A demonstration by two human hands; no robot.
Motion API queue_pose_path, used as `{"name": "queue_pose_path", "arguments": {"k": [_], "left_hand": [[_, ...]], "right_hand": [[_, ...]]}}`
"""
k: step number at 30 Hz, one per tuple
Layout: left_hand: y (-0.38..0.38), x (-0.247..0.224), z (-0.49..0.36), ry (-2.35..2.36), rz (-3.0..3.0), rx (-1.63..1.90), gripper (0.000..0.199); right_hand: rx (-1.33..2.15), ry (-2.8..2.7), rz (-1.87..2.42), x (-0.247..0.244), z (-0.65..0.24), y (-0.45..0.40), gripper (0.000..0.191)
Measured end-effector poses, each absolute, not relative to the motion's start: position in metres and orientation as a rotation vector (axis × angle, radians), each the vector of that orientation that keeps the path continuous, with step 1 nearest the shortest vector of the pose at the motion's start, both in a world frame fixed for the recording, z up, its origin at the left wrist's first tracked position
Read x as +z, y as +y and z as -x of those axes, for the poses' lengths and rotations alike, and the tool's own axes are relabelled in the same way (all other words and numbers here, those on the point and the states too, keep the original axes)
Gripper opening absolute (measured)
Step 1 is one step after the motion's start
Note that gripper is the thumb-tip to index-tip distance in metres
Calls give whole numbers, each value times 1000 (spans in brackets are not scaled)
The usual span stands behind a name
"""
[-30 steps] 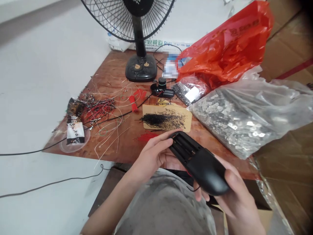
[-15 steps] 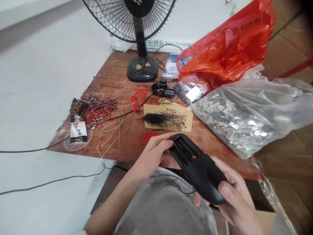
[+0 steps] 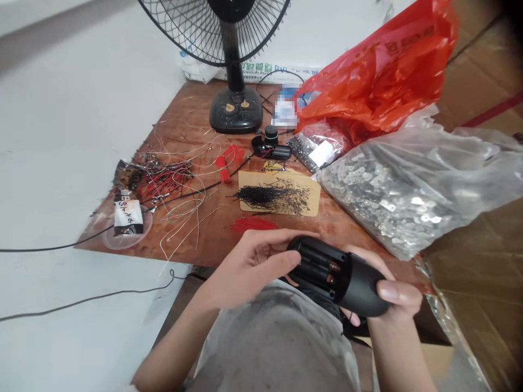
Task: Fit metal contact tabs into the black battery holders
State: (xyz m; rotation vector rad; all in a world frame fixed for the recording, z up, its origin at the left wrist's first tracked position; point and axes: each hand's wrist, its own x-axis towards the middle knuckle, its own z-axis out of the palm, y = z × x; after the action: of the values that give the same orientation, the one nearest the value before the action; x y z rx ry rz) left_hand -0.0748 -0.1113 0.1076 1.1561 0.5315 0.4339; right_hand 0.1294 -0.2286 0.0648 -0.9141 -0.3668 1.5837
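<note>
A black rounded device (image 3: 341, 275) with an open battery compartment is held between both hands, just past the table's front edge. Two spring contacts show in the compartment, and no batteries can be seen there. My left hand (image 3: 265, 264) grips the device's left end, thumb on the compartment's edge and fingers along the far side. My right hand (image 3: 394, 296) is wrapped round the smooth right end, thumb on top, with its other fingers partly hidden beneath. Beyond the device lie a cardboard piece (image 3: 312, 204) bearing short black wires (image 3: 259, 196) and a bunch of red wires (image 3: 255, 222).
A fan (image 3: 236, 111) stands at the back of the brown table (image 3: 192, 117). On the right are a red bag (image 3: 376, 81) and a clear bag of metal pieces (image 3: 384, 190). Tangled wires (image 3: 167, 177) and a round plastic lid (image 3: 147, 231) lie left.
The device has turned closer to level, its left end lower and nearer me. Both hands moved with it and still hold it. The view has shifted slightly.
</note>
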Motion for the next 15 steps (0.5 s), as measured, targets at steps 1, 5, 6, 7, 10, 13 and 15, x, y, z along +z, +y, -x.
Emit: {"name": "queue_pose_path", "arguments": {"k": [1, 5, 6, 7, 10, 13, 15], "left_hand": [[-112, 109, 75, 537, -1169, 432, 36], [-115, 109, 75, 577, -1212, 436, 34], [-115, 108, 75, 588, -1229, 437, 33], [-115, 107, 74, 597, -1247, 440, 31], [-116, 106, 74, 633, -1282, 437, 26], [-115, 105, 73, 673, -1300, 430, 17], [-115, 104, 73, 698, -1326, 437, 13]], "right_hand": [[1586, -368, 917, 64, -130, -228, 55], [1601, -408, 926, 65, -131, -224, 53], [1603, -433, 928, 66, -131, -223, 52], [1602, -460, 930, 66, -131, -222, 51], [1590, -521, 959, 68, -131, -219, 49], [1582, -585, 996, 69, -132, -218, 48], [1575, -621, 1008, 68, -133, -218, 47]]}}
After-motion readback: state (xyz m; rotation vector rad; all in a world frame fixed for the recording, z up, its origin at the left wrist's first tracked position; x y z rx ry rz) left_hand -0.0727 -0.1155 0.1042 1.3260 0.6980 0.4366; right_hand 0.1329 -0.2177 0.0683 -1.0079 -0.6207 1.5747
